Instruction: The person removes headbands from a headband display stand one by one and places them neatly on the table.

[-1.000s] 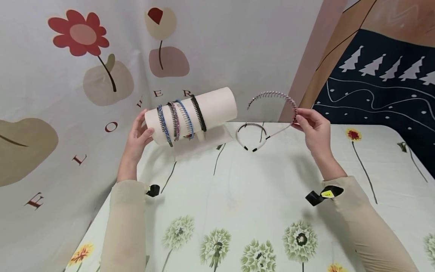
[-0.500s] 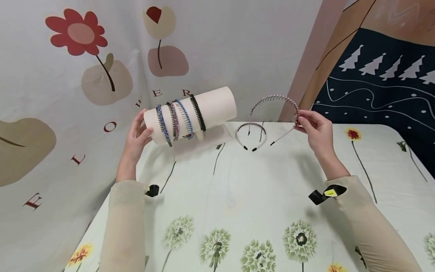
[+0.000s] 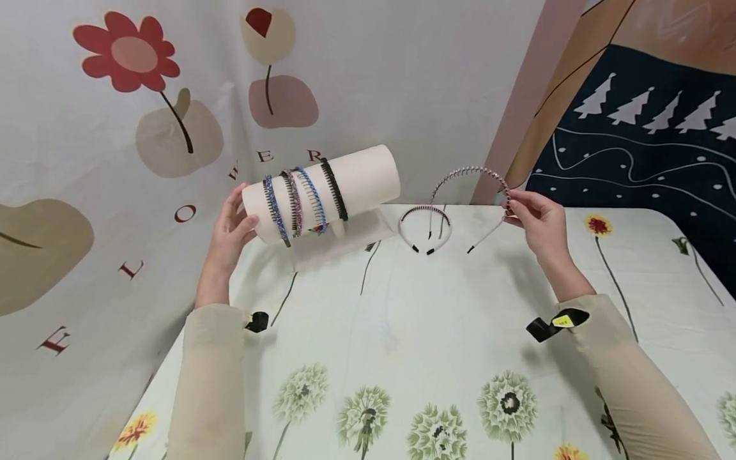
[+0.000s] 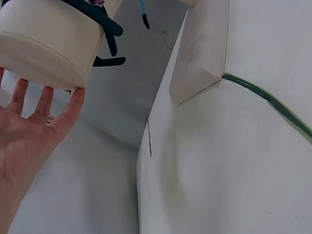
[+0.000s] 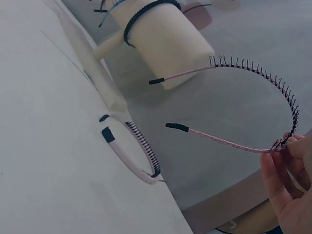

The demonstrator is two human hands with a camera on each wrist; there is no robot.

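In the head view, a cream roll-shaped headband stand lies tilted on its base, bearing several toothed headbands: dark blue glittery, pink-purple, light blue and black. My left hand holds the roll's left end, thumb at the front and fingertips at the rim, also seen in the left wrist view. My right hand pinches one side of a pink headband with wire teeth, raised to the right of the stand. Its two dark-tipped ends point down in the head view.
A white headband with dark teeth lies on the table behind and left of the raised one. The flower-print tablecloth meets a printed curtain at the back. Dark tree-print fabric hangs at the right.
My right hand has moved slightly right and down, swinging the pink headband so that its ends point down and both show. The left hand stays at the roll's end.
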